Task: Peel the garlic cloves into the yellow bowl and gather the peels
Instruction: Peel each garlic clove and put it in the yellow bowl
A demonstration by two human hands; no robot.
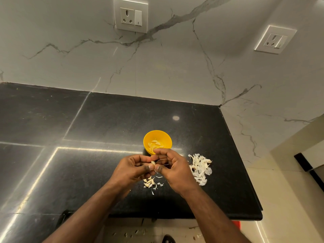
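On the countertop [105,130], the bowl [157,137] stands toward the right half, with peeled cloves [155,144] lying in it. Just in front of the bowl, above the counter, the left hand [133,166] and right hand [172,168] meet, pinching one garlic clove [153,162] between them. Below the hands a small cluster of unpeeled cloves [149,182] lies on the counter. To the right of the right hand sits a pile of peels [200,168], near the counter's right edge. The wall [157,67] rises behind, carrying a socket [130,15] above the bowl and a second socket [275,39] farther right.
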